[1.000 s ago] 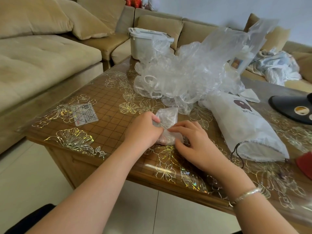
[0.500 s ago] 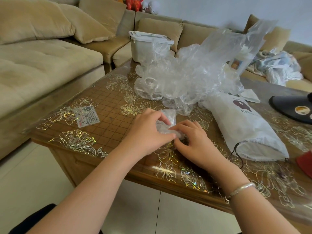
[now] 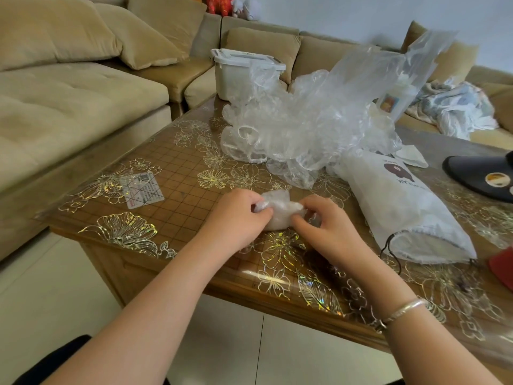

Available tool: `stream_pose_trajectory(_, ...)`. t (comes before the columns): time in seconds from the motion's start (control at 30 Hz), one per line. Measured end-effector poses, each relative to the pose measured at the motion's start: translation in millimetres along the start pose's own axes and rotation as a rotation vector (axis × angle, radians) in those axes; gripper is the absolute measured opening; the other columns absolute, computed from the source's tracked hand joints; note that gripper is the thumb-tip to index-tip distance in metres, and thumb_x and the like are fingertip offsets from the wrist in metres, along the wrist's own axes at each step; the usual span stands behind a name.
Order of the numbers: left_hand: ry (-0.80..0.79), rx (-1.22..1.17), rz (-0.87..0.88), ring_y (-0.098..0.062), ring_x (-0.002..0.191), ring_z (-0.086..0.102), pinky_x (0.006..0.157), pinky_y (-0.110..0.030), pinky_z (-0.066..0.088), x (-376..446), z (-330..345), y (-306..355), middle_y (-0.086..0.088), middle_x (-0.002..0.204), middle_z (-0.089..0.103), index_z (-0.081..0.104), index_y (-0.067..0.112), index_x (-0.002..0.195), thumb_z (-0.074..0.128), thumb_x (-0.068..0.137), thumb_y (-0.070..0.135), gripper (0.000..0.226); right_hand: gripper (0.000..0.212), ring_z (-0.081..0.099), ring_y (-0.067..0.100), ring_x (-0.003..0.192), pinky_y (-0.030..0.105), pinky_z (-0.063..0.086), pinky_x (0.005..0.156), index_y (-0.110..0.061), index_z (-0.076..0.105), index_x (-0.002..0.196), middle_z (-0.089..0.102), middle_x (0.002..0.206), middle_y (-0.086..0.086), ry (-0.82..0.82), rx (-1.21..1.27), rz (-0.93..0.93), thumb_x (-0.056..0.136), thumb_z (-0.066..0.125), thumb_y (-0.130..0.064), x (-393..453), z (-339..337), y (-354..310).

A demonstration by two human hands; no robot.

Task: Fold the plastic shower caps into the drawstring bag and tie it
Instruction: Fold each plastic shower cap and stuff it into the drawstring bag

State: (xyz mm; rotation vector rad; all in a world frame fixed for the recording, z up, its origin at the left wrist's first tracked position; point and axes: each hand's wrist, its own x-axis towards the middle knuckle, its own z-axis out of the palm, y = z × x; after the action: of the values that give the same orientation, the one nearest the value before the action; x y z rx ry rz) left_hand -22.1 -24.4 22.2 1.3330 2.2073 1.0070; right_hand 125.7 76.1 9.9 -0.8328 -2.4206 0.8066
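A small folded clear shower cap (image 3: 280,211) lies on the table between my hands. My left hand (image 3: 238,218) pinches its left end with curled fingers. My right hand (image 3: 327,223) grips its right end. Behind them sits a heap of loose clear shower caps (image 3: 305,126). The white drawstring bag (image 3: 402,207), with a brown bear print and a dark cord, lies to the right with its mouth facing the near edge.
The wooden table (image 3: 180,173) has a clear floral cover and a small card (image 3: 143,186). A white lidded box (image 3: 238,73) stands at the far edge. A tall clear plastic bag (image 3: 408,76), a black disc (image 3: 483,176) and a red object (image 3: 502,266) lie right. Sofas surround.
The cap has gone from a loose upright wad to a tighter, flatter bundle. My left hand closed round its left end and my right hand shifted to the right end.
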Motion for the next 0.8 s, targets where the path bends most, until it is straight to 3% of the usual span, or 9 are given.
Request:
stream_pose_trajectory(0.07,-0.015,-0.043,-0.045,-0.01,0.052,0.046,0.046,-0.019,0.033,1,0,0,0.006,0.06,0.051,0.048,0.021,0.06,0.059,0.094,0.022,0.036,0.016,0.039,0.0,0.05,0.018,0.032,0.054,-0.008,0.062,0.081,0.05,0.059,-0.011,-0.005,0.104,0.084,0.091,0.059,-0.02,0,-1,-1)
stream_pose_trajectory(0.2,0.1,-0.006,-0.054,-0.008,0.074,0.057,0.059,-0.021,0.043,-1,3,2,0.006,0.092,0.062,0.06,0.023,0.098,0.061,0.092,0.024,0.006,0.016,0.044,0.004,0.055,0.022,0.037,0.058,-0.011,0.063,0.083,0.054,0.064,-0.006,0.028,0.141,0.191,0.092,0.058,-0.023,6,6,1)
stream_pose_trajectory(0.23,0.147,0.06,-0.004,-0.009,0.088,0.057,0.072,-0.024,0.048,-1,5,2,0.007,0.104,0.059,0.058,0.024,0.11,0.061,0.092,0.025,0.018,0.013,0.046,0.005,0.057,0.02,0.037,0.058,-0.013,0.063,0.085,0.056,0.068,-0.006,0.05,0.134,0.199,0.092,0.059,-0.023,9,8,1)
stream_pose_trajectory(0.3,0.208,0.212,0.133,-0.012,0.117,0.045,0.1,-0.03,0.04,-2,7,3,0.009,0.127,0.047,0.049,0.028,0.132,0.057,0.095,0.029,0.038,0.007,0.05,0.004,0.062,0.013,0.037,0.055,-0.017,0.061,0.094,0.059,0.076,-0.006,0.091,0.107,0.205,0.093,0.061,-0.024,12,10,1)
stream_pose_trajectory(0.43,0.046,0.38,0.184,-0.017,0.145,0.019,0.116,-0.041,0.02,-2,10,6,0.014,0.158,0.025,0.036,0.034,0.149,0.038,0.103,0.038,0.046,0.023,0.053,0.002,0.069,0.011,0.04,0.055,-0.022,0.054,0.11,0.06,0.085,-0.006,0.129,0.053,0.215,0.09,0.065,-0.023,15,15,1)
stream_pose_trajectory(0.53,-0.108,0.451,0.1,-0.022,0.152,0.003,0.12,-0.047,0.01,1,16,-2,0.014,0.162,0.017,0.026,0.033,0.153,0.025,0.106,0.043,0.049,0.034,0.055,0.011,0.093,0.02,0.043,0.075,-0.02,0.057,0.12,0.057,0.104,-0.002,0.112,-0.062,0.218,0.088,0.064,-0.026,19,18,2)
stream_pose_trajectory(0.63,-0.145,0.439,0.078,-0.023,0.152,-0.001,0.12,-0.048,0.007,4,16,-5,0.013,0.162,0.015,0.024,0.033,0.154,0.023,0.106,0.043,0.049,0.023,0.052,0.021,0.107,0.036,0.045,0.093,-0.023,0.062,0.11,0.053,0.109,0.0,0.07,-0.088,0.254,0.088,0.062,-0.027,20,18,3)
stream_pose_trajectory(0.7,-0.119,0.344,0.068,-0.021,0.152,0.005,0.121,-0.046,0.009,4,15,-1,0.01,0.163,0.017,0.025,0.031,0.154,0.028,0.106,0.041,0.049,0.006,0.054,0.024,0.1,0.035,0.046,0.085,-0.026,0.06,0.094,0.056,0.105,0.002,0.074,-0.049,0.25,0.088,0.062,-0.026,20,17,1)
stream_pose_trajectory(0.8,0.007,0.033,0.021,-0.017,0.143,0.031,0.11,-0.029,0.029,3,11,12,0.004,0.157,0.032,0.029,0.021,0.153,0.044,0.102,0.037,0.055,0.007,0.054,0.013,0.076,0.018,0.044,0.061,-0.018,0.056,0.089,0.06,0.091,0.003,0.154,0.165,0.211,0.09,0.064,-0.019,16,7,-6)
